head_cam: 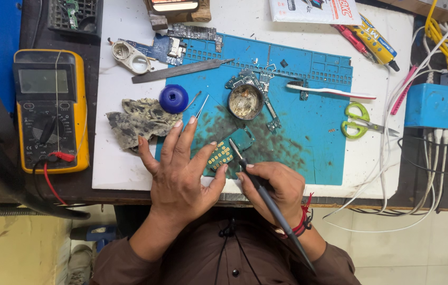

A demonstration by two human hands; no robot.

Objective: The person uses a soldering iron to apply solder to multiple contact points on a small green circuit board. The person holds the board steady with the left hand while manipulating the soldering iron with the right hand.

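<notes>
My left hand [181, 169] lies flat on the blue work mat [308, 132], fingers spread, its fingertips pressing a small teal circuit board [229, 148] with yellow key pads. My right hand [279, 190] grips a dark soldering iron [266, 198] like a pen. The iron's tip rests at the board's right edge. A pair of tweezers [201, 107] lies just beyond my left fingertips. A round tin of flux [245, 102] sits beyond the board.
A stained rag [139, 121] and blue round cap [173, 98] lie left of the mat. A yellow multimeter [50, 111] is far left. Green scissors [358, 121], a toothbrush [329, 91], a metal file [181, 70], circuit boards and white cables [419, 158] surround the mat.
</notes>
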